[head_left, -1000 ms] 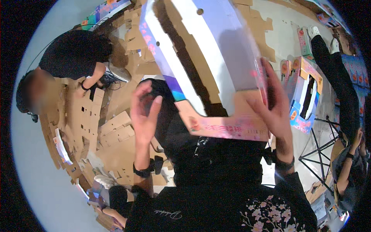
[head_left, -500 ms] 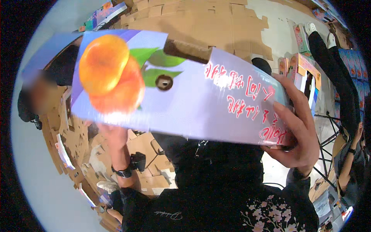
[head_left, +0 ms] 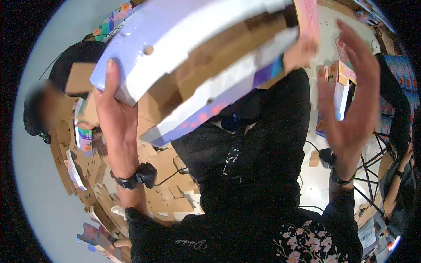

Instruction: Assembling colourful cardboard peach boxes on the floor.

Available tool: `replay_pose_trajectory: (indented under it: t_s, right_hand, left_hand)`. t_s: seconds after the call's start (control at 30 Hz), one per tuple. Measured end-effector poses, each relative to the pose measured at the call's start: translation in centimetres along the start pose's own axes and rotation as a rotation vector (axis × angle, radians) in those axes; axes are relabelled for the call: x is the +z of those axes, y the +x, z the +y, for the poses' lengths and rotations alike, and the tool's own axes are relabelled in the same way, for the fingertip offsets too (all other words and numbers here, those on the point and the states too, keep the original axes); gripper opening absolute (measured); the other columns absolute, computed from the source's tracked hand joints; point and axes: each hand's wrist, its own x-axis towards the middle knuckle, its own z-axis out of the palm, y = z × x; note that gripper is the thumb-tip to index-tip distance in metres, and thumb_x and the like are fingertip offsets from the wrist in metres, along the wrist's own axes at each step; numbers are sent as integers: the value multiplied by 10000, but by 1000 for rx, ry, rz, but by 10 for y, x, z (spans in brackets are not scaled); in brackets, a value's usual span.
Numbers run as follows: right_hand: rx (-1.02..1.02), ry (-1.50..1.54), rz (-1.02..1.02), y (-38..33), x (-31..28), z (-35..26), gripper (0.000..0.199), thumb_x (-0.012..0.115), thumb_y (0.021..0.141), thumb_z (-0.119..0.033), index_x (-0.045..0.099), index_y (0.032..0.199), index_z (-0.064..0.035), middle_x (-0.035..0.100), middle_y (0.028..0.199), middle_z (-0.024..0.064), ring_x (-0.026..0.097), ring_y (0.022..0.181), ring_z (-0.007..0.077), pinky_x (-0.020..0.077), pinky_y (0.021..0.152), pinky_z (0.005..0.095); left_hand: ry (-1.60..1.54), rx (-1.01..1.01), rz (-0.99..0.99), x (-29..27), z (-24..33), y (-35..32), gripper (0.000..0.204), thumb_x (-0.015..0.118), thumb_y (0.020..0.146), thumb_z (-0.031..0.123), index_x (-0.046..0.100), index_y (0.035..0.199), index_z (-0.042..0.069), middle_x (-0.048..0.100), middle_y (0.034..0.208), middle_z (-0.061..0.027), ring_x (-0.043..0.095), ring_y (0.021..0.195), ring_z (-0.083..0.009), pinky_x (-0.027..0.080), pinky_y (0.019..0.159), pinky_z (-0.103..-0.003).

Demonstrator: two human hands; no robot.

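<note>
A lavender and white cardboard carton [head_left: 169,55] with a brown inside hangs tilted before me, its open side showing. My left hand [head_left: 116,114] grips its left end, thumb pressed on the lavender panel beside a small round hole; the other fingers are partly hidden. At its far right end the carton has a pink panel. My right hand [head_left: 353,96] is raised to the right of the carton, apart from it, with fingers spread and blurred by motion.
Flattened cardboard [head_left: 175,204] covers floor below and at left. Another person in black [head_left: 83,61] is at the left, holding a brown piece. At right stand a printed carton [head_left: 342,90], a black metal frame [head_left: 372,162], stacked blue boxes [head_left: 397,74] and another person's arm [head_left: 394,188].
The carton has turned from its fruit-printed face to its open side and moved up. My right hand has let go and moved away; my left hand still holds on.
</note>
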Motion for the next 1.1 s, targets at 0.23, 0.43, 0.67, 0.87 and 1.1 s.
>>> replay_pose_trajectory:
  t_s: [0.23, 0.43, 0.67, 0.87, 1.1]
  right_hand:
    - [-9, 20, -323, -15, 25, -38, 1066, 893, 546, -367, 404, 1450, -84, 261, 1538, 247, 301, 1387, 418, 254, 1098, 521]
    - [-20, -82, -146, -2, 28, -14, 812, 893, 518, -224, 604, 1261, -71, 574, 1336, 109, 530, 1222, 314, 430, 1009, 412]
    - [-4, 3, -185, -32, 61, 36, 480, 847, 612, -91, 701, 1068, -110, 713, 1120, 32, 652, 1044, 233, 503, 904, 367]
    - [109, 137, -618, -94, 68, 43, 585, 825, 602, -72, 644, 1158, -97, 642, 1194, 54, 586, 1117, 306, 463, 980, 408]
    - [559, -15, -739, -158, 18, 36, 773, 822, 721, -231, 452, 1358, 4, 475, 1254, 200, 509, 1161, 373, 478, 967, 418]
  left_hand:
    - [-1068, -480, -494, 13, 21, -5, 497, 396, 1056, 268, 367, 1434, -53, 412, 1483, -220, 399, 1379, -340, 326, 1158, -486]
    - [-1150, -608, -301, 25, -4, -33, 445, 370, 1059, 194, 370, 1427, -57, 421, 1464, -246, 400, 1366, -386, 335, 1164, -498]
    - [-1041, -709, -91, 24, -64, -84, 403, 407, 1045, 134, 374, 1411, -31, 467, 1422, -185, 459, 1317, -372, 439, 1111, -424]
    - [-792, -989, -14, 2, -109, -137, 399, 453, 1040, 176, 427, 1349, -76, 555, 1309, -184, 528, 1259, -297, 491, 1034, -378]
    - [355, -758, -537, -67, -87, -167, 292, 544, 993, 131, 576, 1239, -24, 660, 1086, -134, 587, 1116, -226, 469, 932, -343]
